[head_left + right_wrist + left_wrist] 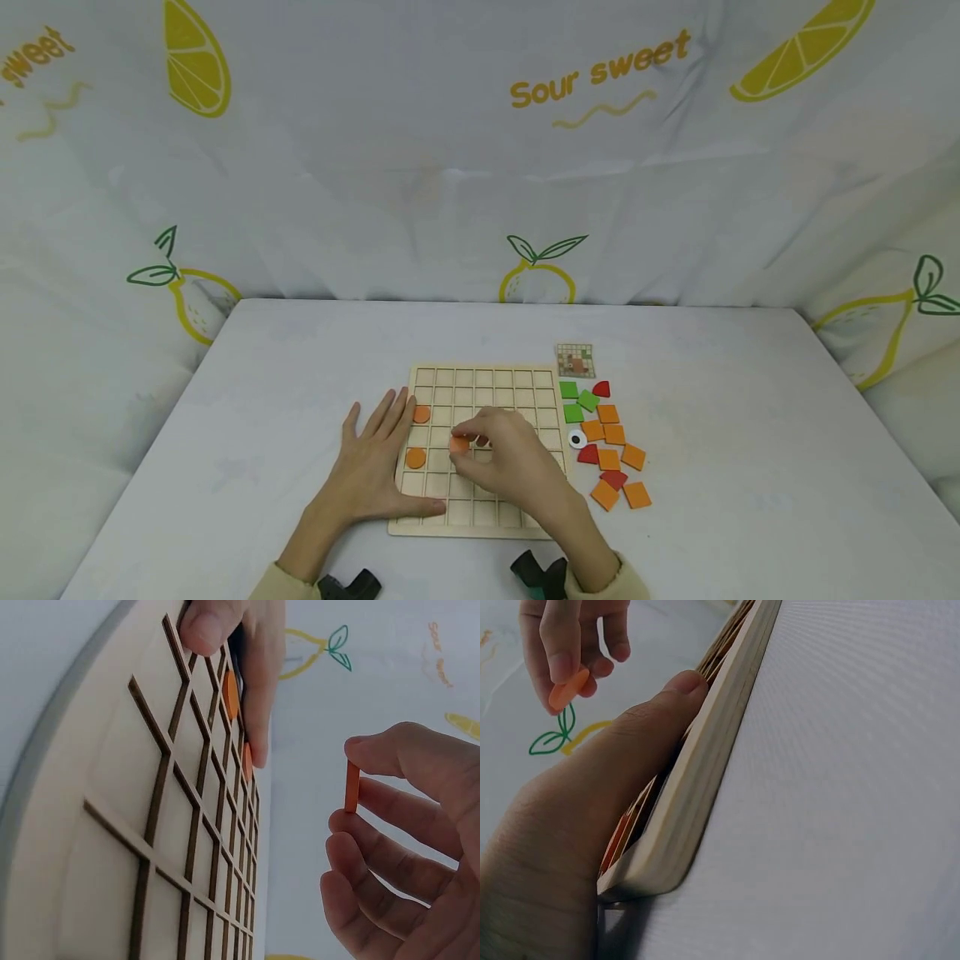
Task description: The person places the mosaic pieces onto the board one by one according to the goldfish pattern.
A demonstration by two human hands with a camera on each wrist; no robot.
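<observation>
A wooden grid board lies on the table. My left hand rests spread along its left side, thumb over the near edge. My right hand pinches an orange disc between thumb and fingertips. In the right wrist view that disc is edge-on, held above the grid. Two more orange discs, one farther and one nearer, sit in cells of the left column beside my left hand. My right hand hides part of the grid.
Right of the board lie several orange squares, several green squares, red rounded pieces and a white disc with a black dot. A small patterned card lies at the board's far right corner. A lemon-print cloth hangs behind.
</observation>
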